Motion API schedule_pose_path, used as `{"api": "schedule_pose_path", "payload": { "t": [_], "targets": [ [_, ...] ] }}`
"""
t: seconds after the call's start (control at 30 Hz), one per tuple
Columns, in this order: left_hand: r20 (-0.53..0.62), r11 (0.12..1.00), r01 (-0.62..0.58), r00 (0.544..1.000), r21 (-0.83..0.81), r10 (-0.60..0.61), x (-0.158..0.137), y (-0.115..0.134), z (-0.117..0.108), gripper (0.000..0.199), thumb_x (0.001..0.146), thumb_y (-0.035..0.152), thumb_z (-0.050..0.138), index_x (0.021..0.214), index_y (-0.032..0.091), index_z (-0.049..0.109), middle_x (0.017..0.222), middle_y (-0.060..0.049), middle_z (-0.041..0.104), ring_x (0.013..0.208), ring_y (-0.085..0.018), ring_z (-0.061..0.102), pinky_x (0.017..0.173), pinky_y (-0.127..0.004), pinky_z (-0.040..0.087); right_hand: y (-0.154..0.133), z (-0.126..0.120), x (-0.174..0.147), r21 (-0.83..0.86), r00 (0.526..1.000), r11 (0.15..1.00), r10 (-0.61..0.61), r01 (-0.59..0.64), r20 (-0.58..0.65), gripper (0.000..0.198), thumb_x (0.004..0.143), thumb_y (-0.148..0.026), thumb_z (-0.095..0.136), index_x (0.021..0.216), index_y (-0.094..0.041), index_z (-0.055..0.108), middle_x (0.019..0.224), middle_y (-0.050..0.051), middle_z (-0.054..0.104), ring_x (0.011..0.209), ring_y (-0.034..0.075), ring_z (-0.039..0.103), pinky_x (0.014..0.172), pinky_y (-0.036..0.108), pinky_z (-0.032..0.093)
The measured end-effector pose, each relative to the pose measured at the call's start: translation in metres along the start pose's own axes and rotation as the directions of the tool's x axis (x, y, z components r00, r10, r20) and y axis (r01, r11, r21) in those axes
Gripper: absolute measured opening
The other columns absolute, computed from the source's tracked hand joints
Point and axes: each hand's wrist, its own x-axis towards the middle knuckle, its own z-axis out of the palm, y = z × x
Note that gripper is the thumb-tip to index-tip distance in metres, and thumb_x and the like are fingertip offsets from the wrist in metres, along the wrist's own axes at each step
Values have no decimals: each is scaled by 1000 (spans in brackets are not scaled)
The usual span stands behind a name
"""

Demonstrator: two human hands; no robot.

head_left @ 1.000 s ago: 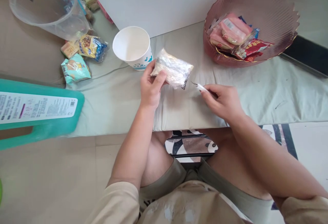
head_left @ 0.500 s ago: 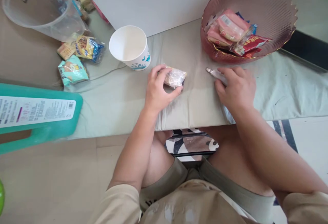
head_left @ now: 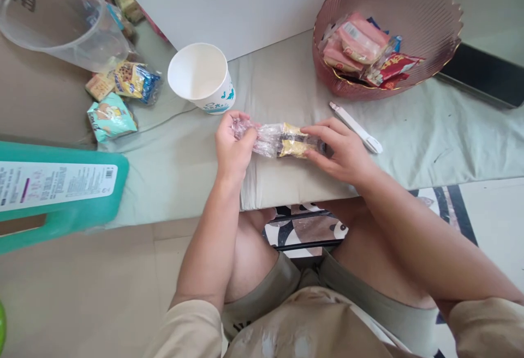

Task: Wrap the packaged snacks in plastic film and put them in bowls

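A snack pack (head_left: 293, 148) with gold and dark wrapping lies crosswise over the cloth-covered table, bundled in clear plastic film (head_left: 268, 139). My left hand (head_left: 235, 142) is closed on the bunched left end of the film. At the other end my right hand (head_left: 339, 148) grips the pack between thumb and fingers. Just beyond the right hand lies a slim white tool (head_left: 357, 129) that looks like a small utility knife. A white paper cup (head_left: 201, 77) with blue print stands behind my left hand, its mouth tilted toward me.
A pink ribbed bowl (head_left: 436, 36) holding packaged snacks stands at back right, with a black flat object (head_left: 485, 74) beside it. At left are a clear plastic tub (head_left: 61, 25), several snack packets (head_left: 112, 118) and a teal jug (head_left: 88, 205). A white panel (head_left: 245, 3) stands behind.
My right hand has let go of the white tool, leaving it on the cloth, and has moved left onto the snack pack. My left hand now grips the film, which is stretched out.
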Motion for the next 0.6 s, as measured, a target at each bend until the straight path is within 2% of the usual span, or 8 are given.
{"api": "schedule_pose_path", "payload": {
  "t": [0.1,0.23,0.33,0.43,0.5,0.53,0.6],
  "targets": [
    [-43,999,37,998,24,-36,1,-2,-6,21,93,36,61,107,26,49,88,-2,71,67,-16,69,58,-29,57,4,-3,0,36,1000,999,7,-7,5,30,99,-29,57,123,-22,74,98,10,70,87,23,68,80,40,57],
    [-74,993,26,997,114,-18,3,-4,-12,29,84,25,63,110,26,51,88,-2,71,72,-18,70,68,-32,60,7,-7,-2,44,996,999,-14,18,-90,25,101,-27,54,105,-25,79,94,8,69,88,23,67,81,40,56],
    [-128,990,37,992,133,-20,6,-11,-20,30,80,20,63,109,25,53,86,0,70,68,-16,67,65,-30,58,14,-16,-6,-16,982,999,44,-48,-184,24,100,-28,54,96,-26,78,91,8,69,87,23,68,81,42,56],
    [-201,986,56,979,159,-23,7,-18,-30,28,79,20,63,105,25,56,83,1,69,60,-13,62,59,-28,55,23,-26,-11,-104,971,989,81,-106,-225,22,99,-29,56,91,-25,77,86,8,68,85,24,67,80,43,55],
    [-229,972,21,973,233,34,5,-15,-37,27,78,20,65,103,24,59,87,-1,69,66,-15,65,65,-31,57,27,-31,-14,-152,967,982,77,-117,-244,21,96,-27,56,89,-24,76,87,8,68,86,25,67,82,45,55],
    [-223,960,-32,970,278,97,2,-12,-40,27,78,21,65,104,24,61,94,-3,71,74,-17,69,72,-34,60,27,-33,-15,-166,963,978,82,-128,-258,21,95,-25,55,90,-24,76,90,9,69,88,26,68,84,46,55],
    [-122,909,-224,952,351,282,-3,0,-45,31,77,25,67,108,24,66,113,-8,72,100,-24,72,92,-42,60,24,-35,-16,-153,957,982,64,-111,-284,22,93,-24,54,98,-25,75,100,10,70,96,28,69,89,48,55]
  ]
}}
